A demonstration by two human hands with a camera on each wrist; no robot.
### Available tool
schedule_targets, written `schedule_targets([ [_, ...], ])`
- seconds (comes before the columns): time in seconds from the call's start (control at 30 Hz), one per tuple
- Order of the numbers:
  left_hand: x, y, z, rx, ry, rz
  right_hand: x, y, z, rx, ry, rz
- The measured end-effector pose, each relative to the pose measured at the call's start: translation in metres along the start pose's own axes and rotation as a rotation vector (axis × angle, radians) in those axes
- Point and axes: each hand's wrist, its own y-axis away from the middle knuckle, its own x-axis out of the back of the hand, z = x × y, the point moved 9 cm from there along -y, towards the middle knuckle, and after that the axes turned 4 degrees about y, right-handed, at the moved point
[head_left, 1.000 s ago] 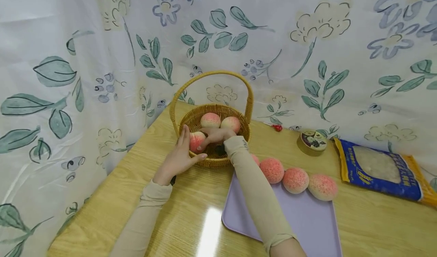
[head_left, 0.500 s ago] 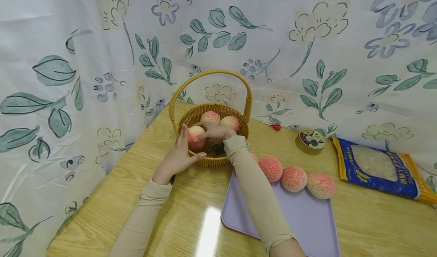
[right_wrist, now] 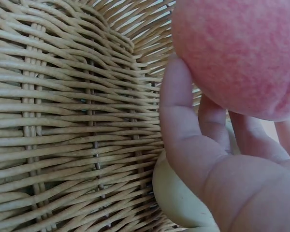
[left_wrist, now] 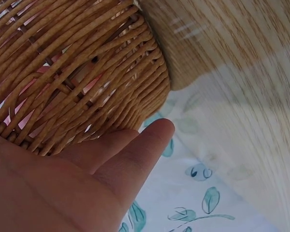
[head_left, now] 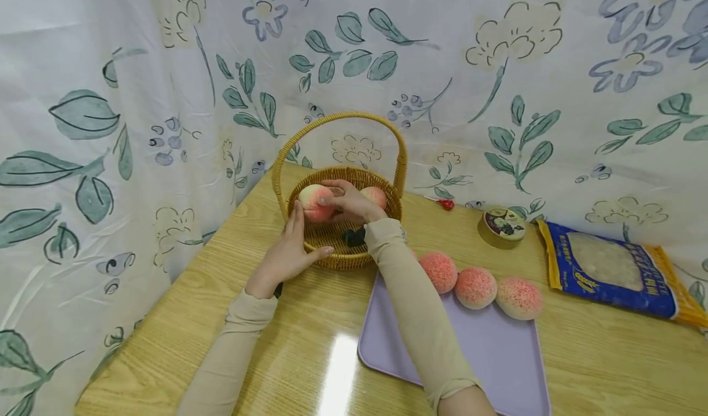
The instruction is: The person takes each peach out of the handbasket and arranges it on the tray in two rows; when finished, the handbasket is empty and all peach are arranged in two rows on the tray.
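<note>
A yellow and pink peach [head_left: 313, 203] is pinched in my right hand [head_left: 354, 201] above the left part of the wicker basket [head_left: 345, 261]. In the right wrist view, thumb and fingers of the right hand [right_wrist: 227, 159] press against the pink peach [right_wrist: 241, 53]. My left hand [head_left: 282, 259] lies along the basket's left side, its fingers straight and thumb spread. The left wrist view has this hand [left_wrist: 87, 179] against the outside of the woven wall [left_wrist: 77, 77]. Another peach [head_left: 376, 195] sits inside at the back right, partly covered by my right hand.
On the lilac tray [head_left: 487, 354], several peaches [head_left: 475, 287] line the far edge, one mostly behind my right forearm. A round tin [head_left: 502, 227], a blue and yellow bag [head_left: 614, 271] and a small red item [head_left: 445, 204] stand further back, before a floral curtain [head_left: 442, 84].
My right hand has taken hold of the peach at the basket's left and raised it upward, away from the basket's bottom. The left hand has stayed at the rim.
</note>
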Motion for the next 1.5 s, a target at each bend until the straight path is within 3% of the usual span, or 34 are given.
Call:
schedule_targets([
  [0.33, -0.001, 0.001, 0.003, -0.001, 0.003, -0.006, 0.001, 0.0, 0.002, 0.021, 0.08, 0.011],
  [0.4, -0.001, 0.0, 0.002, 0.0, 0.005, -0.009, 0.001, 0.001, 0.0, 0.02, 0.031, 0.015],
  [0.6, -0.002, -0.002, 0.001, -0.006, 0.016, -0.011, 0.007, 0.014, -0.012, 0.069, -0.268, 0.007],
  [0.8, -0.005, -0.003, -0.001, 0.003, 0.019, -0.029, 0.023, 0.038, -0.023, 0.142, -0.325, 0.008],
  [1.13, -0.001, -0.003, -0.002, -0.007, 0.002, -0.024, 0.051, 0.103, -0.032, 0.263, -0.135, -0.073],
  [1.23, -0.002, -0.003, -0.002, -0.003, 0.004, -0.031, 0.058, 0.126, -0.025, 0.277, -0.09, -0.098],
  [1.4, -0.005, -0.004, -0.002, 0.0, 0.011, -0.058, 0.064, 0.172, -0.009, 0.307, 0.087, -0.09],
  [1.5, -0.006, -0.005, 0.0, 0.003, 0.014, -0.069, 0.065, 0.199, 0.007, 0.275, 0.164, -0.079],
])
